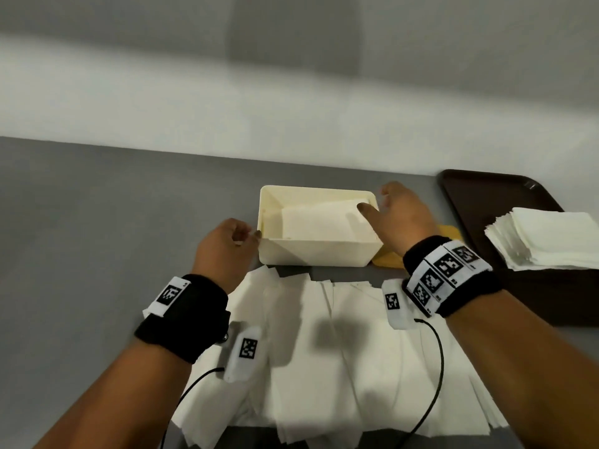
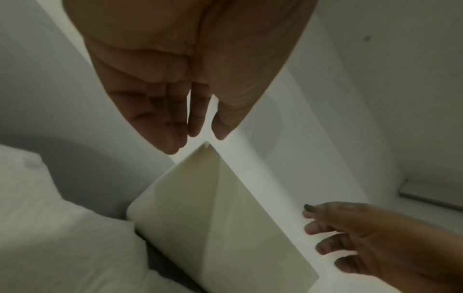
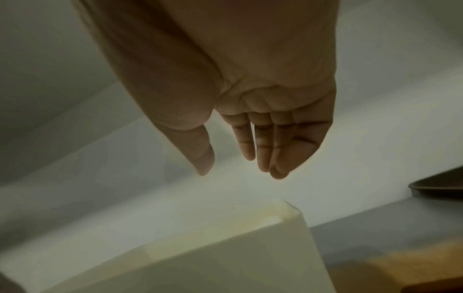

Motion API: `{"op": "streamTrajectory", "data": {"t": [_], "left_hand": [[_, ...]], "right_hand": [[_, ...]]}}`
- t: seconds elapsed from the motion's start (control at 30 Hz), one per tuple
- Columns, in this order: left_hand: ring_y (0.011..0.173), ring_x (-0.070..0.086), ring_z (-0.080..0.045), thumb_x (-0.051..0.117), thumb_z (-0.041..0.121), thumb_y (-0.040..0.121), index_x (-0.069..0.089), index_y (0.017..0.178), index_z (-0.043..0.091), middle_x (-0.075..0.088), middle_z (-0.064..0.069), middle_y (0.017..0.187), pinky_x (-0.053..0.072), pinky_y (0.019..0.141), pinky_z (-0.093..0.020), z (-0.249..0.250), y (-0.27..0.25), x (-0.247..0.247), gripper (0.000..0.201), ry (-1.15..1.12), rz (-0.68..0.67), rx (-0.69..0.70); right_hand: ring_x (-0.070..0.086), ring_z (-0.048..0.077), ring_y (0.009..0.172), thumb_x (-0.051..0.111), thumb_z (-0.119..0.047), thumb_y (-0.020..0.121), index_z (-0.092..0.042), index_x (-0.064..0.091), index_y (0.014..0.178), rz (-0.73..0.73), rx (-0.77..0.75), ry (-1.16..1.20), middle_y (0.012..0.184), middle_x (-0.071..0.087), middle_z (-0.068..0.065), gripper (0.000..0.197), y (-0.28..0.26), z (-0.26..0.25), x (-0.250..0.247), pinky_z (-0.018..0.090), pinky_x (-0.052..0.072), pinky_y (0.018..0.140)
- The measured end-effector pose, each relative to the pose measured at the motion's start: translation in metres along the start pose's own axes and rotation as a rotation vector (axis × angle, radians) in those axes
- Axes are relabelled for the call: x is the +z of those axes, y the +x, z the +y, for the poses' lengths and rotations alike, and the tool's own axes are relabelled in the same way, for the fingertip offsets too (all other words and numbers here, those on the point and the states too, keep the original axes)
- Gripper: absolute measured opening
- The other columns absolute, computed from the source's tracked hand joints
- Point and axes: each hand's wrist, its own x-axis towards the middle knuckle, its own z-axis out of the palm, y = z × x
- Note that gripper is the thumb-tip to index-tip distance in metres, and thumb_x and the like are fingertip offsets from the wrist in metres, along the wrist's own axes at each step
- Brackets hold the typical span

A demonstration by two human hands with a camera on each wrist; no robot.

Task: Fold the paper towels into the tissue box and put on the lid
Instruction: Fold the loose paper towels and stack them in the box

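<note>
A cream tissue box (image 1: pixel 316 252) stands open in the middle of the grey table, with one folded paper towel (image 1: pixel 324 220) lying inside. My left hand (image 1: pixel 249 236) hovers at the box's near left corner (image 2: pixel 188 208), fingers relaxed and holding nothing (image 2: pixel 200 136). My right hand (image 1: pixel 376 200) is over the box's right end, thumb reaching over the rim, palm empty (image 3: pixel 238 168). A yellow wooden lid (image 1: pixel 450 230) lies flat just right of the box (image 3: pixel 250 247), partly hidden by my right wrist.
Overlapping unfolded paper towels (image 1: pixel 324 335) cover the table between me and the box. A dark brown tray (image 1: pixel 479 189) at the right carries a stack of paper towels (image 1: pixel 547 241). A pale wall runs along the table's far edge.
</note>
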Motion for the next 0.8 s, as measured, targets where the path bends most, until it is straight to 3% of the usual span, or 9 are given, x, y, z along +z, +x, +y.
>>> {"op": "streamTrajectory", "data": {"t": [0.07,0.17,0.23,0.37,0.5,0.6,0.7,0.8], "left_hand": [[0.074,0.065,-0.021,0.062,0.031,0.09,0.063,0.093,0.015,0.063,0.009,0.079,0.054,0.07,-0.034,-0.001,-0.011,-0.004,0.017,0.077,0.0,0.032],[0.072,0.059,-0.013,0.063,0.031,0.09,0.061,0.09,0.018,0.06,0.011,0.079,0.04,0.06,-0.02,-0.008,-0.035,-0.006,0.014,0.219,-0.032,0.065],[0.077,0.059,-0.015,0.064,0.033,0.089,0.062,0.09,0.019,0.063,0.007,0.084,0.038,0.061,-0.021,-0.017,-0.053,-0.006,0.015,0.283,-0.076,0.078],[0.077,0.061,-0.017,0.065,0.034,0.088,0.063,0.093,0.015,0.065,0.003,0.084,0.042,0.068,-0.026,-0.033,-0.092,0.002,0.02,0.338,-0.197,0.025],[0.068,0.06,-0.019,0.068,0.031,0.086,0.061,0.091,0.013,0.065,-0.001,0.08,0.051,0.071,-0.033,-0.04,-0.115,0.015,0.02,0.294,-0.268,-0.06],[0.076,0.061,-0.018,0.068,0.03,0.086,0.061,0.093,0.012,0.065,-0.001,0.081,0.044,0.065,-0.021,-0.038,-0.123,0.022,0.021,0.326,-0.238,-0.042],[0.079,0.061,-0.018,0.068,0.03,0.087,0.06,0.095,0.013,0.065,-0.002,0.084,0.041,0.062,-0.016,-0.036,-0.127,0.025,0.021,0.316,-0.212,-0.049],[0.08,0.059,-0.016,0.067,0.032,0.088,0.058,0.101,0.014,0.061,0.004,0.084,0.04,0.061,-0.014,-0.036,-0.13,0.024,0.024,0.295,-0.198,-0.065]], "right_hand": [[0.057,0.022,0.094,0.064,-0.041,0.088,-0.012,0.055,0.113,0.064,-0.061,0.054,0.104,0.06,0.004,0.039,-0.024,0.005,-0.002,0.03,0.043,0.076],[0.056,0.015,0.076,0.064,-0.041,0.088,-0.018,0.057,0.095,-0.081,-0.062,0.146,0.084,0.061,-0.003,0.024,-0.068,0.016,0.009,0.026,0.038,0.062],[0.057,0.012,0.071,0.065,-0.04,0.088,-0.018,0.059,0.085,-0.233,-0.022,0.198,0.077,0.063,-0.003,0.023,-0.095,0.025,0.024,0.022,0.038,0.057],[0.06,0.018,0.08,0.064,-0.042,0.088,-0.009,0.064,0.085,-0.444,0.014,0.142,0.08,0.065,0.001,0.034,-0.128,0.04,0.059,0.015,0.037,0.06],[0.064,0.028,0.079,0.066,-0.042,0.086,0.004,0.064,0.084,-0.43,0.064,0.217,0.076,0.066,0.016,0.047,-0.14,0.035,0.074,0.031,0.048,0.067],[0.061,0.028,0.076,0.073,-0.042,0.08,0.001,0.06,0.081,-0.443,0.105,0.271,0.076,0.061,0.011,0.046,-0.143,0.028,0.075,0.038,0.05,0.074],[0.048,0.023,0.063,0.076,-0.039,0.078,-0.011,0.05,0.069,-0.494,0.104,0.287,0.067,0.048,0.008,0.039,-0.144,0.025,0.076,0.033,0.04,0.061],[0.047,0.024,0.062,0.073,-0.032,0.082,-0.009,0.047,0.067,-0.494,0.048,0.314,0.066,0.049,0.009,0.037,-0.149,0.022,0.078,0.031,0.037,0.061]]}}
